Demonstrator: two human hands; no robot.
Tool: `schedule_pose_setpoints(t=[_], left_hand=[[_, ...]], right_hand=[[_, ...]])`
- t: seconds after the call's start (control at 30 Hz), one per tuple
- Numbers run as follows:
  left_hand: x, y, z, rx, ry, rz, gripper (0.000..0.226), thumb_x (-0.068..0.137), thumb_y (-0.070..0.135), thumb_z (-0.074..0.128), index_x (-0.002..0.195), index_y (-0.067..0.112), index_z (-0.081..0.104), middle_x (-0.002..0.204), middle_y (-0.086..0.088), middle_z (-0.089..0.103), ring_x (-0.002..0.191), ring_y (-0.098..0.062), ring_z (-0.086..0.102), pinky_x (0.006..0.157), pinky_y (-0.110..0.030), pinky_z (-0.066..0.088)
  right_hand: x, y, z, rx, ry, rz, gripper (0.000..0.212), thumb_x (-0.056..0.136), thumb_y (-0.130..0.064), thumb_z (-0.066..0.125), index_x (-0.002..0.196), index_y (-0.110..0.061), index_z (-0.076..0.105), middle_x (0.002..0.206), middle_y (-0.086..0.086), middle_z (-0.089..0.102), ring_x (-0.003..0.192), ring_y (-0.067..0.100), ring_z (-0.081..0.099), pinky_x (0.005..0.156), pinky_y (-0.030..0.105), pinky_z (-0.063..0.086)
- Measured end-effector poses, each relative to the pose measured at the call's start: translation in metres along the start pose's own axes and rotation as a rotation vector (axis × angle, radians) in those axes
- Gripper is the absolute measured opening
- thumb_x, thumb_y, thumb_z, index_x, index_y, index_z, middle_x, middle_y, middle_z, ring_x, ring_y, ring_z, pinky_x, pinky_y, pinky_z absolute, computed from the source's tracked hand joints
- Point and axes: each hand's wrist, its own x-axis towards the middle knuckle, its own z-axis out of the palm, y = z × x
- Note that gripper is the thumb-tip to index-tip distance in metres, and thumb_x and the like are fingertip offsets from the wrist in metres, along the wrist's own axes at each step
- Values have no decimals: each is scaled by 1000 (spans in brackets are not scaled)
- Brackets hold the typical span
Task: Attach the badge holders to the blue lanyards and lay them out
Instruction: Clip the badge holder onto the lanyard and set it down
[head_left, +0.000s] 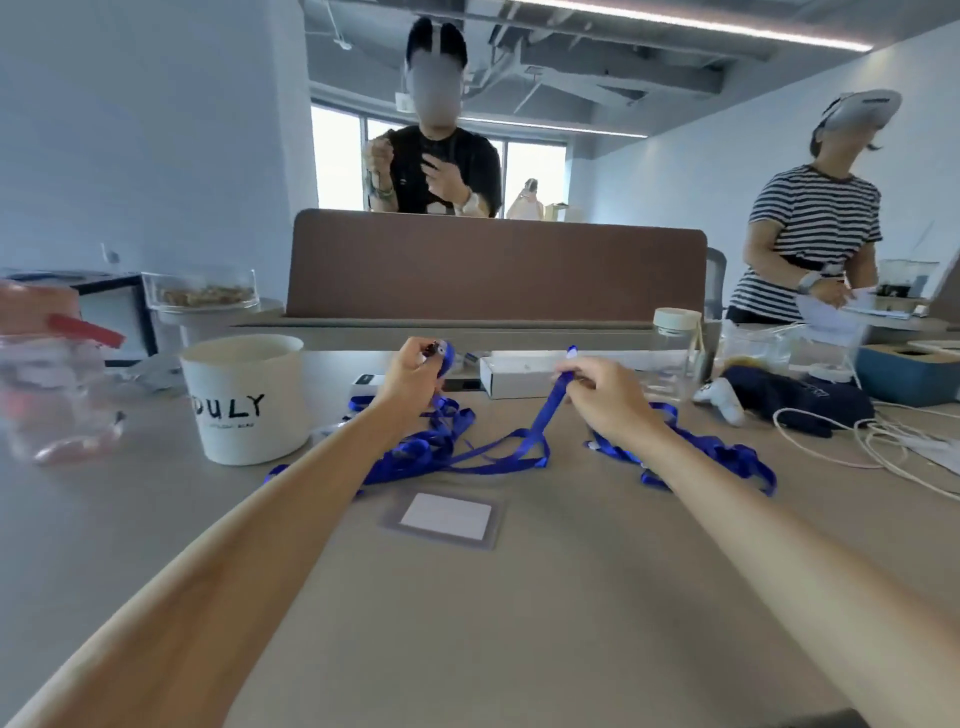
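A tangle of blue lanyards (457, 449) lies across the middle of the beige table (519, 623). My left hand (413, 371) is closed on the clip end of one blue lanyard, raised above the pile. My right hand (605, 392) pinches another blue strap (550, 410) and holds it up taut, its clip end poking above my fingers. More blue lanyard loops (727, 457) lie under and beyond my right forearm. A clear badge holder (445, 517) with a white card inside lies flat on the table in front of the pile, untouched.
A white cup (247, 397) marked "DULY" stands to the left, with a clear plastic jar (52, 389) beyond it. A white box (524, 374), a glass jar (675, 353), a dark cloth (795, 397) and white cables (883, 447) sit at the right. Two people stand behind the brown divider (493, 265).
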Motion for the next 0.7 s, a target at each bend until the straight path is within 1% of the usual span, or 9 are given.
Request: schedule_pose_setpoints(t=[0.07, 0.17, 0.23, 0.27, 0.33, 0.4, 0.5, 0.6, 0.7], left_hand=[[-8, -9, -20, 36, 18, -29, 14, 101, 18, 42, 96, 15, 54, 78, -8, 62, 66, -15, 58, 61, -25, 47], [-29, -13, -52, 44, 49, -34, 16, 101, 16, 45, 91, 14, 58, 83, -5, 68, 71, -12, 65, 60, -20, 48], [-43, -14, -73, 31, 37, 15, 15, 100, 14, 48, 98, 9, 62, 81, -3, 70, 63, -5, 67, 57, -17, 50], [-49, -17, -84, 31, 42, 40, 16, 99, 13, 50, 100, 6, 64, 79, -3, 72, 61, -5, 67, 58, -17, 51], [-57, -25, -102, 56, 73, 41, 18, 98, 15, 53, 101, 5, 67, 80, -5, 73, 62, -10, 66, 60, -22, 50], [-63, -35, -113, 103, 89, -13, 18, 99, 18, 51, 98, 10, 67, 81, -3, 73, 62, -10, 64, 58, -23, 48], [-70, -53, -111, 207, 154, -41, 22, 100, 25, 47, 86, 19, 63, 74, 4, 70, 61, -11, 60, 56, -25, 45], [-75, -70, -100, 314, 212, -31, 27, 98, 30, 47, 81, 16, 63, 76, 6, 67, 73, -17, 60, 64, -26, 43], [-76, -86, -89, 479, 213, 153, 26, 91, 25, 56, 67, 15, 61, 87, 10, 58, 84, -15, 54, 66, -12, 36]], right_hand=[[-5, -16, 34, 13, -136, -56, 42, 90, -4, 40, 117, -23, 66, 111, 3, 70, 99, 25, 67, 93, 45, 52], [-12, -43, 73, 174, -258, -131, 46, 90, -2, 46, 128, -24, 60, 119, 9, 69, 107, 31, 64, 91, 43, 53], [-16, -59, 89, 285, -326, -150, 50, 87, -5, 51, 115, -44, 61, 120, -2, 68, 107, 27, 65, 87, 38, 55], [-17, -63, 96, 312, -351, -162, 49, 85, -7, 52, 109, -49, 62, 118, -4, 69, 106, 27, 65, 88, 41, 55], [-21, -61, 110, 243, -388, -175, 47, 86, -10, 54, 121, -40, 60, 113, 0, 70, 105, 24, 65, 93, 45, 52], [-30, -49, 120, 90, -368, -156, 46, 89, -11, 55, 133, -24, 54, 98, -1, 72, 96, 16, 65, 88, 40, 53], [-40, -25, 124, 4, -262, -123, 38, 90, -12, 58, 126, -21, 57, 83, -9, 66, 81, 7, 62, 74, 32, 53], [-38, -14, 115, -56, -317, -81, 22, 90, -29, 64, 111, -25, 63, 89, -11, 65, 84, 7, 62, 73, 24, 49], [-37, -8, 103, -30, -406, -69, 41, 77, -62, 67, 103, -31, 66, 94, -14, 65, 89, 6, 61, 79, 24, 50]])
